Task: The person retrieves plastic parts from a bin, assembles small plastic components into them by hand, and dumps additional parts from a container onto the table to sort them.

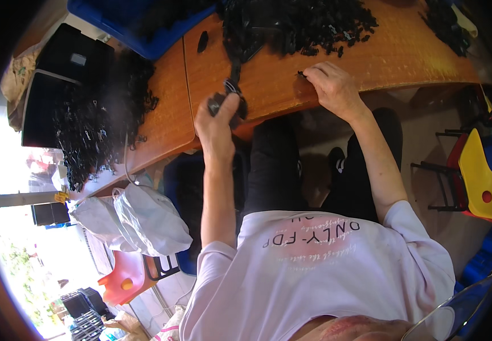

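My left hand [218, 118] is closed around the lower end of a black strip of joined plastic parts [234, 73] that runs up toward the pile. My right hand [332, 85] rests on the wooden table [394, 54] near its front edge, its fingertips pinching a small black part [301, 73]. A big heap of small black plastic parts [308, 23] lies on the table just beyond both hands. My legs in dark trousers show below the table edge.
A blue tray [126, 25] sits at the far left of the table. Another heap of black parts [101, 108] and black crates [58, 74] lie to the left. White plastic bags [143, 219] hang below; an orange stool [123, 278] stands lower left. A yellow chair [482, 176] stands right.
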The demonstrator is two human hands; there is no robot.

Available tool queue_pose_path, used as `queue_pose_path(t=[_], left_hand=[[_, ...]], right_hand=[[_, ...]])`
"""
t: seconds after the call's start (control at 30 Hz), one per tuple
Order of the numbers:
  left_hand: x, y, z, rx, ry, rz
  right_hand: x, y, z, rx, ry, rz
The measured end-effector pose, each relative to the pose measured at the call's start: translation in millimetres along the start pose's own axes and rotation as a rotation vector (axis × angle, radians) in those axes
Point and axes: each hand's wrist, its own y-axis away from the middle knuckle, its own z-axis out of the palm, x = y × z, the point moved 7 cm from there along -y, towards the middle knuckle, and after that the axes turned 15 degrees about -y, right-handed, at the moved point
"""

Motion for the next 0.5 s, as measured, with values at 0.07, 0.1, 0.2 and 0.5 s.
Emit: queue_pose_path(t=[0.07, 0.1, 0.2, 0.5], left_hand=[[-8, 32, 16, -0.118, 0.448, -0.150], [-11, 45, 25, -0.157, 0.538, -0.233], [-10, 65, 42, -0.236, 0.727, -0.221], [-15, 78, 50, -0.313, 0.876, -0.293]], right_hand=[[-11, -2, 1, 0.028, -0.141, 0.005], [-17, -2, -1, 0.060, -0.270, 0.019], [-56, -8, -4, 0.103, -0.334, -0.076], [-118, -7, 3, 0.108, -0.371, -0.245]])
